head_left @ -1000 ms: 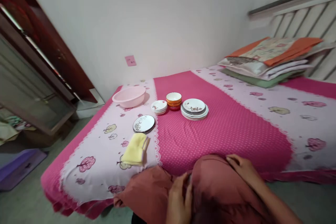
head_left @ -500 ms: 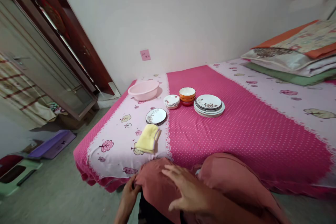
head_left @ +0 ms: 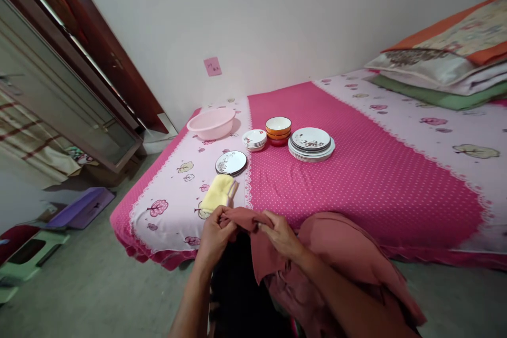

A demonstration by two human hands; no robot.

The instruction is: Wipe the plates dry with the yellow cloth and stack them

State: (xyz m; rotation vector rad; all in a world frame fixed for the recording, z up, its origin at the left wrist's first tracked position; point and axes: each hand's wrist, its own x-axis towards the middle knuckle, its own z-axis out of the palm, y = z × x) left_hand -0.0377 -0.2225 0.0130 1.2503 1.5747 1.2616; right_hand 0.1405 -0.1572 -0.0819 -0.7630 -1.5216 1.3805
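Salmon-coloured garment fabric point(head_left: 336, 240) drapes over my lap at the edge of the bed. My left hand point(head_left: 216, 236) pinches its raised edge on the left. A short way to the right, my right hand point(head_left: 280, 236) is closed on the same edge, with the fabric bunched and lifted between them. Dark clothing shows beneath. Just beyond my left hand lies a folded yellow cloth point(head_left: 217, 194). Behind that sits a short stack of dark-rimmed plates point(head_left: 232, 162).
Farther back on the bed point(head_left: 380, 179) are stacked small white dishes point(head_left: 254, 139), orange and red bowls point(head_left: 278, 129), larger plates point(head_left: 311, 142) and a pink basin point(head_left: 212, 124). Folded bedding point(head_left: 443, 71) lies right. A purple tray point(head_left: 81, 208) and stool point(head_left: 27, 259) stand on the floor left.
My right hand, spread above my lap before, has closed on the fabric. My left hand has moved up and forward, lifting the fabric's edge. The view has tilted slightly downward.
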